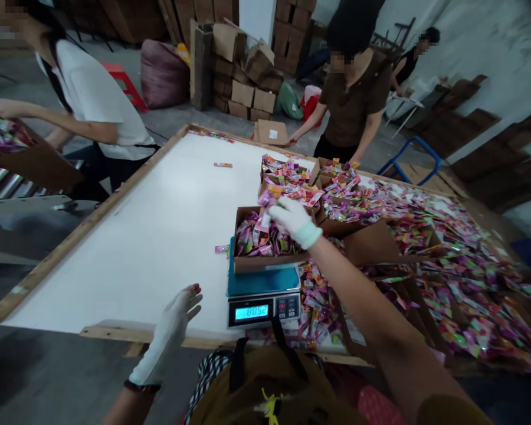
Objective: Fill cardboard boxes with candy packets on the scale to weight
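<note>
My right hand (294, 222), in a white glove, is closed on a few small wrapped candy packets (265, 215) over an open cardboard box (269, 261). Pink, purple and green packets fill much of that box. It rests on the blue pan of a digital scale (263, 284), whose lit display (252, 311) seems to read 8052, though the decimal point is unclear. My left hand (177, 319), also gloved, hovers over the table's near edge, left of the scale. Its fingers are extended and it holds nothing.
More packet-filled boxes (287, 171) stand behind the scale. A broad heap of packets (460, 283) covers the right of the white table (159, 224), which has a wooden rim. Across it a person in a brown shirt (354, 100) handles boxes; another (97, 100) sits left, holding a carton.
</note>
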Tool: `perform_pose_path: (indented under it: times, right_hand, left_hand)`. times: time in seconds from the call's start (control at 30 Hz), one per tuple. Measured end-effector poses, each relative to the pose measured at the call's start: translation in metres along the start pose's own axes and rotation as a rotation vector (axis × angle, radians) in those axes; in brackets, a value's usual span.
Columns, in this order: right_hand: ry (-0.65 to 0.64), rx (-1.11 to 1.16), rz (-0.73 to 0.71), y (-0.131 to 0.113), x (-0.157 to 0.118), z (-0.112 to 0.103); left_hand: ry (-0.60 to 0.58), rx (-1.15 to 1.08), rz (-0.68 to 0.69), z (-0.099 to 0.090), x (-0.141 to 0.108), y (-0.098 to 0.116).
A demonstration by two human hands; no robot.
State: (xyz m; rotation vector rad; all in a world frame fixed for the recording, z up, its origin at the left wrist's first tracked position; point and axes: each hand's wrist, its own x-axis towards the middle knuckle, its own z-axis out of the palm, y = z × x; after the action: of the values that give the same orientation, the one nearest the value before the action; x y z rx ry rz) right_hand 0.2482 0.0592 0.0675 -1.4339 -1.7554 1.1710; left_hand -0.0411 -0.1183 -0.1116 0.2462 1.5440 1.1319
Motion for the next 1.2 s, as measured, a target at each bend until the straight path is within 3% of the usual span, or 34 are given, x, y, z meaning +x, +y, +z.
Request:
perform_pose_path:
  times: [0.07, 0.17, 0.27, 0.33, 0.4, 0.5, 0.63, 0.77, 0.9, 1.03, 1.2]
  right_hand:
    - [-0.018, 0.21, 0.036, -0.002, -0.039, -0.038]
    - [0.013, 0.238, 0.109, 0.008, -0.102, -0.096]
    - [-0.039, 0.042, 0.247, 0.04, -0.15, -0.137]
    - [-0.128, -0.201, 0.324, 0.069, -0.168, -0.149]
    - [-0.134, -0.434, 0.335, 0.094, -0.176, -0.151]
    - [0.03, -0.538, 0.197, 0.105, -0.169, -0.144]
    - [0.166, -0.598, -0.076, 0.069, -0.13, -0.123]
    - [0.089, -0.919, -0.25, 0.03, -0.066, -0.085]
    - [-0.054, -1.089, -0.284, 0.024, -0.009, -0.05]
    - [-0.09, -1.081, -0.331, 0.031, 0.013, -0.047]
    - [0.016, -0.987, -0.305, 0.031, -0.009, -0.084]
  left_hand:
    - [0.012, -0.005, -0.02, -0.001, -0.002, -0.002]
    - [0.004, 0.002, -0.019, 0.005, -0.003, -0.001]
    - [-0.032, 0.011, 0.023, 0.016, 0.001, 0.008]
    - [-0.055, 0.02, 0.067, 0.025, 0.006, 0.022]
    - [-0.072, 0.036, 0.124, 0.036, 0.009, 0.043]
    - [-0.131, 0.059, 0.245, 0.056, 0.006, 0.083]
    - [-0.276, 0.081, 0.387, 0.086, -0.008, 0.13]
    - [-0.381, 0.137, 0.505, 0.113, -0.016, 0.153]
    - [-0.401, 0.201, 0.529, 0.129, -0.023, 0.155]
    - [-0.372, 0.209, 0.482, 0.12, -0.024, 0.147]
    - [-0.295, 0.153, 0.388, 0.082, -0.013, 0.13]
